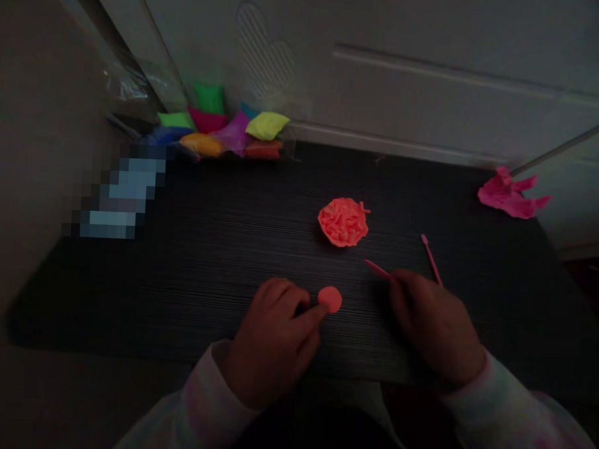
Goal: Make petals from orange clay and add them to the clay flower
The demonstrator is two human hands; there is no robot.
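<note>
My left hand (277, 339) is closed at the near side of the table, with a fingertip and thumb at the edge of a small, flat, coral clay disc (331, 298). Whether the disc is lifted or lies on the tabletop, I cannot tell. My right hand (434, 323) is closed around a pink plastic clay knife (377, 269), its blade pointing left toward the disc. Beyond both hands sits a round coral clay piece (344, 222), like a shallow bowl full of short clay strips. Another thin pink modelling tool (431, 259) lies just past my right hand, partly hidden by it.
Several coloured clay packets (234, 132) in clear plastic lie at the back left against a white panel (409, 90). A crumpled bright pink piece (512, 194) rests at the back right corner of the dark table (204, 247). A blurred-out pale object (126, 197) is on the left.
</note>
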